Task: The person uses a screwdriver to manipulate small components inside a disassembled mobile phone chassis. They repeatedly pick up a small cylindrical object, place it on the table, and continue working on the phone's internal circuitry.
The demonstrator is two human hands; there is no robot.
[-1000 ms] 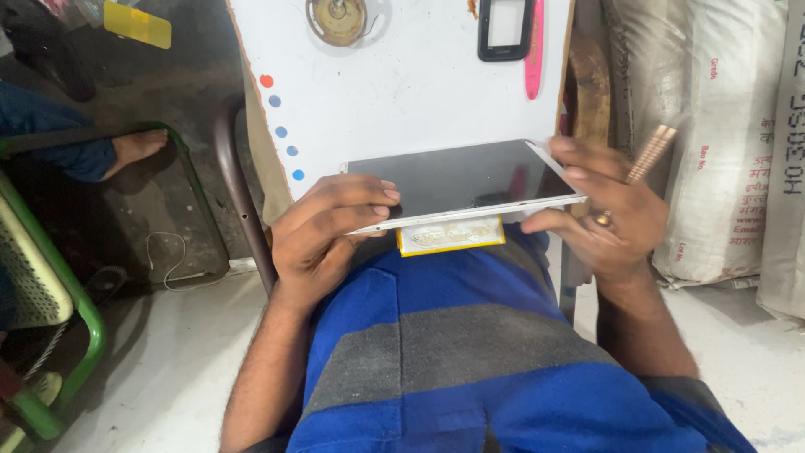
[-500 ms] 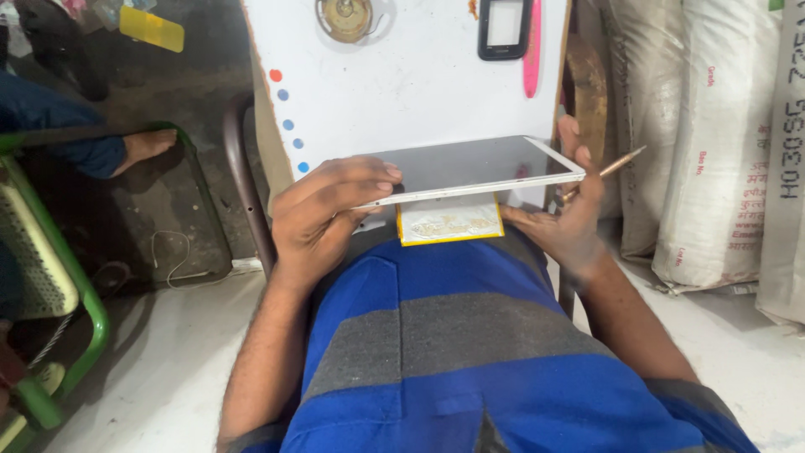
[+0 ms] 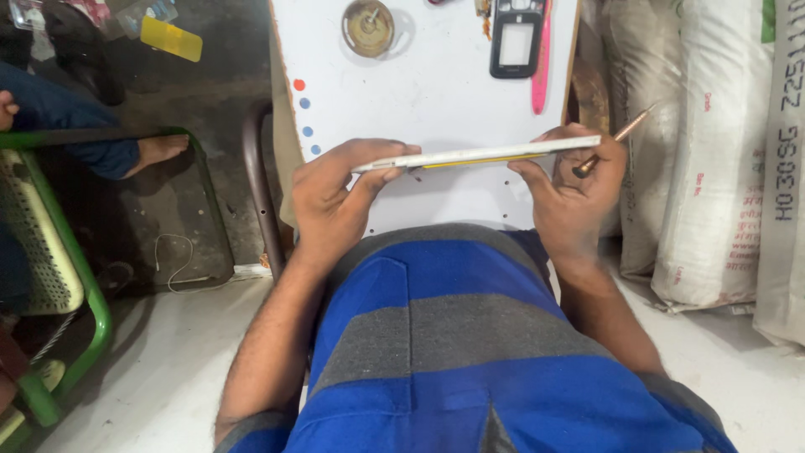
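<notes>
A thin white tablet [image 3: 478, 154] is held edge-on above the white work board [image 3: 419, 84], with a yellow strip showing along its lower edge. My left hand [image 3: 335, 201] grips its left end, thumb pressed on the edge. My right hand [image 3: 574, 189] holds the right end. The same hand also holds a copper-coloured rod tool [image 3: 616, 138] that sticks out to the upper right.
On the board lie a round brass-coloured dish [image 3: 367, 27], a black phone frame [image 3: 516, 38] and a pink tool [image 3: 542, 59]. White sacks [image 3: 721, 168] stand at the right. A green chair [image 3: 59, 277] and another person's bare foot [image 3: 159, 151] are at the left.
The tablet has been tilted from screen-up to edge-on toward the camera. Both hands stayed at its ends and rose slightly over the board.
</notes>
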